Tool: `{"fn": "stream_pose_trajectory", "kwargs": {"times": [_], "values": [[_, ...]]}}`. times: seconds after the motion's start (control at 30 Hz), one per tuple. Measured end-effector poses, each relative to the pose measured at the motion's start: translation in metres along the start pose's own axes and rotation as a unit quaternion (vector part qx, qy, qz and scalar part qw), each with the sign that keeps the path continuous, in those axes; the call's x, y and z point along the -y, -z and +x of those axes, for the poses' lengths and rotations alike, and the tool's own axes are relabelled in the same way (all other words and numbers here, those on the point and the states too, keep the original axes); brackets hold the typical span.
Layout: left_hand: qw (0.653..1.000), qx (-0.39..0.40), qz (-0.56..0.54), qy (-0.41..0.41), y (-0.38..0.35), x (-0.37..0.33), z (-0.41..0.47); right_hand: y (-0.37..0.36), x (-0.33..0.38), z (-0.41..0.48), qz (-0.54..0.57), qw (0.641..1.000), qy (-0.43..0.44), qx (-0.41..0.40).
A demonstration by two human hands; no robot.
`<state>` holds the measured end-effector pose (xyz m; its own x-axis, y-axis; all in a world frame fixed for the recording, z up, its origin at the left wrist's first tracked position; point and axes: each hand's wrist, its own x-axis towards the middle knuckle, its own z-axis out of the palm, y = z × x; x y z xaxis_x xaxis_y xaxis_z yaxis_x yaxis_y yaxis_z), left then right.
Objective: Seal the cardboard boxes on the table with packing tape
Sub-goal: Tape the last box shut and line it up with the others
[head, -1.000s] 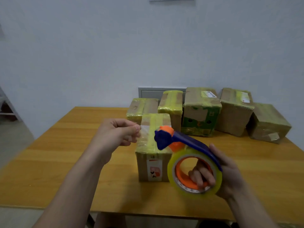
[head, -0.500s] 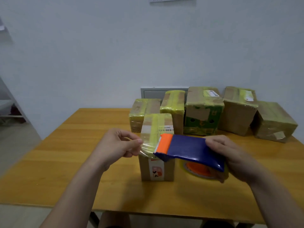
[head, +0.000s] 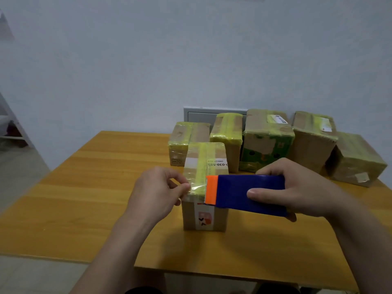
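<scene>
Six cardboard boxes sit on the desk (head: pixel 84 198). A row of five (head: pixel 267 143) lines the far right, all banded in yellowish tape. One near box (head: pixel 192 217) stands alone in front of them, right under the hands, with a tape band along its top.

Just above that box's near top edge hangs the blue tape dispenser (head: pixel 250 192), its orange toothed edge (head: pixel 211 189) pointing left. The right hand (head: pixel 301 187) grasps the dispenser, fingers over the far side and thumb across the top. The left hand (head: pixel 157 192) pinches the loose tape end between thumb and forefinger, so a short clear strip (head: pixel 197 186) is stretched between fingertips and teeth.

The step looks like drawing out a fresh length for this box. To do it well, pull the strip out flat and taut, press its end onto the cardboard before running the dispenser along, and smooth it down so it does not fold on itself or wrinkle.

The pale wall (head: pixel 148 60) behind is bare apart from a grey panel (head: pixel 203 114) low down behind the boxes. The desk is glossy yellow wood, and grey floor (head: pixel 14 166) shows at far left.
</scene>
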<state>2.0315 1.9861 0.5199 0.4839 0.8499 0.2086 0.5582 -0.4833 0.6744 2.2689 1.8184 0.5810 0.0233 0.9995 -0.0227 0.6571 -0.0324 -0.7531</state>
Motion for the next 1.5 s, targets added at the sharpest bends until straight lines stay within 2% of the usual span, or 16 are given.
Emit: {"fn": "stream_pose_trajectory", "kwargs": {"times": [0.2,0.3,0.4,0.47,0.57,0.6,0.67,0.73,0.8,0.93,1.07,1.17,1.37,1.5], "values": [[0.991,0.007,0.132,-0.023,0.002,0.001,0.011,-0.003,-0.001,0.001,0.008,1.0,-0.005,0.008],[0.974,0.036,0.224,0.019,0.008,0.007,0.018,-0.003,-0.003,0.0,0.03,1.0,-0.006,0.008],[0.968,0.083,0.233,0.045,0.015,0.012,0.024,-0.005,-0.007,0.0,0.05,0.999,-0.003,0.006],[0.964,0.053,0.261,0.018,0.016,0.011,0.031,-0.007,-0.009,0.001,0.061,0.998,-0.005,0.001],[0.983,-0.006,0.171,-0.06,0.001,-0.003,0.049,-0.009,-0.013,0.002,0.071,0.997,0.0,0.0],[0.989,0.011,0.124,-0.083,-0.01,-0.01,0.055,-0.009,-0.014,0.001,0.074,0.997,0.001,0.003],[0.988,0.091,0.077,-0.095,-0.032,-0.02,0.063,-0.008,-0.017,-0.002,0.081,0.997,-0.001,0.003],[0.979,0.168,0.089,-0.074,-0.048,-0.019,0.069,-0.007,-0.02,-0.003,0.089,0.996,-0.009,0.004],[0.972,0.192,0.121,-0.064,-0.052,-0.011,0.075,-0.005,-0.023,-0.003,0.091,0.996,-0.015,0.012],[0.963,0.202,0.163,-0.071,-0.05,-0.008,0.078,0.002,-0.027,-0.001,0.06,0.997,-0.031,0.047],[0.965,0.202,0.158,-0.063,-0.052,-0.006,0.08,0.022,-0.043,-0.014,0.024,0.995,-0.094,0.008],[0.965,0.2,0.161,-0.055,-0.052,-0.007,0.081,0.038,-0.051,-0.027,0.041,0.993,-0.109,-0.007],[0.938,0.21,0.268,-0.057,-0.052,-0.016,0.089,0.033,-0.057,-0.02,0.062,0.996,-0.071,-0.004],[0.943,0.192,0.272,-0.018,-0.072,-0.037,0.083,0.036,-0.058,-0.019,0.084,0.995,-0.061,0.012]]}}
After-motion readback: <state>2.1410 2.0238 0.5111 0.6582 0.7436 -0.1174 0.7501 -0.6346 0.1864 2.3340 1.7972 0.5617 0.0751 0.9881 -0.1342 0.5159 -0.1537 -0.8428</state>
